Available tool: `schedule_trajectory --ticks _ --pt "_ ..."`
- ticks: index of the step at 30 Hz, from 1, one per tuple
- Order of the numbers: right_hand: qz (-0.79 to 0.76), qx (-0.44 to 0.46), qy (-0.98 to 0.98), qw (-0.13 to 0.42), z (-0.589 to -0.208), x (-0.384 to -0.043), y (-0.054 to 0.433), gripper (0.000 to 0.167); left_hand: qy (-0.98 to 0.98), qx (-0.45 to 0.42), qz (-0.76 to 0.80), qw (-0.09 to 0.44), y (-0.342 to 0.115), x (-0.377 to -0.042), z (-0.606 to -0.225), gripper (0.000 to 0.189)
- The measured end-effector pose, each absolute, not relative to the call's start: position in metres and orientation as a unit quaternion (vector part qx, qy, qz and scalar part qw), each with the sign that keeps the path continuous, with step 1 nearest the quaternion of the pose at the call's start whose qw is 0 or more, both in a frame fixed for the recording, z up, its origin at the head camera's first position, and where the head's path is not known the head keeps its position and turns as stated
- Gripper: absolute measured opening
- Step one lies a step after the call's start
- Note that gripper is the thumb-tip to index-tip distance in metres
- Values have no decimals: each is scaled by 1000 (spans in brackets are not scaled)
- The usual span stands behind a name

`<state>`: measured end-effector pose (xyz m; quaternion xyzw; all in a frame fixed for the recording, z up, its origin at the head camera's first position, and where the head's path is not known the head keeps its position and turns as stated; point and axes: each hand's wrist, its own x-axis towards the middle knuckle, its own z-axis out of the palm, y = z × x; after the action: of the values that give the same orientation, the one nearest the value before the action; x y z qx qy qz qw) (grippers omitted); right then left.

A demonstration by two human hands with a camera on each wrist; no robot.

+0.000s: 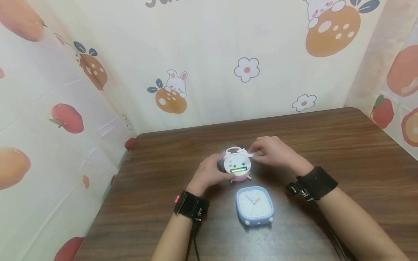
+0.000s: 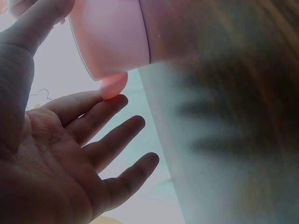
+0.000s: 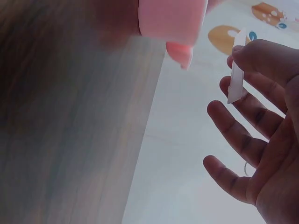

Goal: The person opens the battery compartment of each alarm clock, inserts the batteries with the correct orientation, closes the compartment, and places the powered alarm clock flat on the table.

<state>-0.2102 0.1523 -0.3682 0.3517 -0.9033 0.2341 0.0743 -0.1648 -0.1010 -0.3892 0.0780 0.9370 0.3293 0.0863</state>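
Note:
A small pink twin-bell alarm clock (image 1: 240,178) stands on the table with its white back toward me. Low on that back, the open battery slot (image 1: 238,170) shows a greenish battery in it. My left hand (image 1: 211,171) holds the clock from the left, thumb on its lower edge and fingers by a bell (image 2: 114,85); the other fingers are spread. Just right of the clock, my right hand (image 1: 275,152) pinches a thin white battery cover (image 3: 237,79) between thumb and fingers, apart from the slot. Nearer to me lies a blue square alarm clock (image 1: 255,204), dial up.
The brown wooden table (image 1: 163,156) has a curtain (image 1: 209,54) printed with fruit, rabbits and flowers behind it and at both sides. Black straps with cables circle both wrists, the left strap (image 1: 191,206) close to the blue clock's left.

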Motion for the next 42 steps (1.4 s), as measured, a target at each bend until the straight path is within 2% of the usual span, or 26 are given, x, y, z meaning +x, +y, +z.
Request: schedule_trajectory --ticks 16,27,32,42 --pt "205 404 -890 44 -373 -197 124 17 942 82 317 78 -101 -167 -390 89" --pt "214 416 -883 48 -381 -196 115 9 942 89 316 69 -102 -167 -391 85" --pt "211 419 -881 63 -384 -195 112 13 939 92 323 70 -101 -167 -392 78" --pt "260 359 -896 7 -385 -192 107 13 938 103 326 62 -103 -167 -391 71"
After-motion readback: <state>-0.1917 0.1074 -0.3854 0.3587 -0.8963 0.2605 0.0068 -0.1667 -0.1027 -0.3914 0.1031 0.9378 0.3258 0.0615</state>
